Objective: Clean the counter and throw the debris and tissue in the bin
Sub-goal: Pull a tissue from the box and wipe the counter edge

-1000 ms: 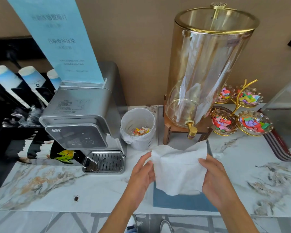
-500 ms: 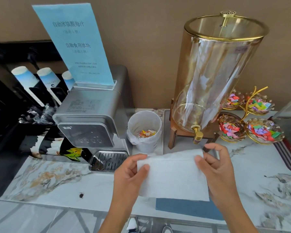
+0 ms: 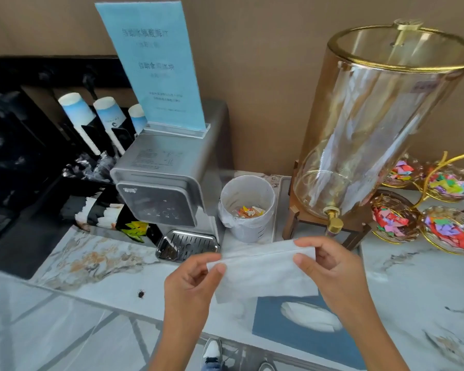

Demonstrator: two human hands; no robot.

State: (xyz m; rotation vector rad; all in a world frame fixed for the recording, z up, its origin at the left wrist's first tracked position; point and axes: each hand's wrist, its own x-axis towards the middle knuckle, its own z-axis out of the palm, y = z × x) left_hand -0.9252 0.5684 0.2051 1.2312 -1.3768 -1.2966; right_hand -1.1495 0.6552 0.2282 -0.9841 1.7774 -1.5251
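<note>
A white tissue [image 3: 263,271], folded into a flat band, is stretched between my two hands above the marbled counter [image 3: 91,263]. My left hand [image 3: 190,282] pinches its left end and my right hand [image 3: 330,269] pinches its right end. Behind the tissue stands a small white bin [image 3: 248,207] lined with a plastic bag, with coloured paper scraps at its bottom. A small dark speck of debris [image 3: 141,293] lies on the counter to the left of my left hand. A blue tissue box [image 3: 300,325] lies flat under my right wrist.
A silver dispenser machine [image 3: 169,188] with a drip tray and a blue sign on top stands left of the bin. A large glass drink dispenser [image 3: 381,124] on a wooden stand is at the right, with glass bowls of coloured paper [image 3: 450,228] beside it. Cups sit at the back left.
The tissue has been folded from a loose hanging sheet into a narrower flat band, still between both hands. The camera view has shifted left and lower.
</note>
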